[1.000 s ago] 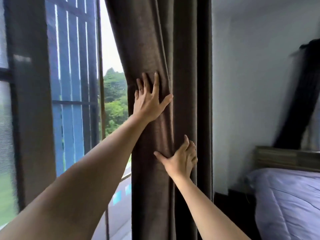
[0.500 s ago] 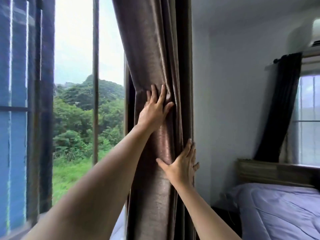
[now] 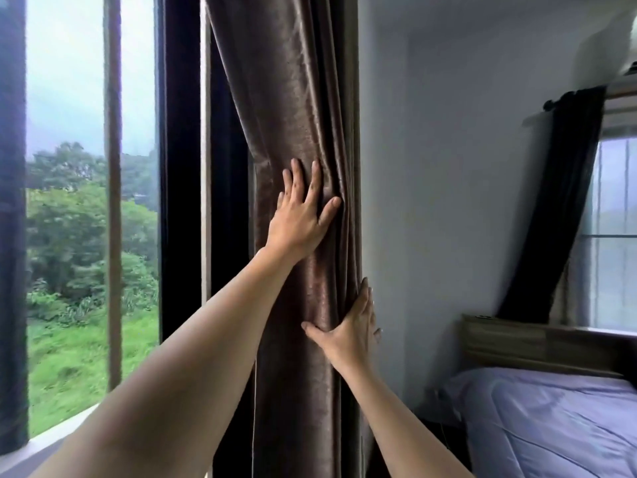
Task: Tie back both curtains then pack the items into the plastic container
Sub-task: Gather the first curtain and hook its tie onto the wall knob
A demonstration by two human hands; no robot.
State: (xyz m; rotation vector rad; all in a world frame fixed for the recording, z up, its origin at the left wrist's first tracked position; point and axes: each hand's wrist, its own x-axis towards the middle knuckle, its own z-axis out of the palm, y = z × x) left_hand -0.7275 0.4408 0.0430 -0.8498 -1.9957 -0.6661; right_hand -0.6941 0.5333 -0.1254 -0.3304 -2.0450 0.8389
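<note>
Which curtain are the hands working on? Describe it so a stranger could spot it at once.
Start at the big window with the green trees outside. The curtain hangs at that window's right edge, against the white wall, bunched into a narrow column under the left hand and right hand. It is shiny brown, unlike the black curtain above the bed.

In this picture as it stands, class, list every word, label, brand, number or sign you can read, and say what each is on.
None: no readable text shows anywhere in the head view.
The brown curtain, under the left hand and right hand, is plain fabric.
The wall, the bed cover and the dark curtain at the far window carry no lettering.
</note>
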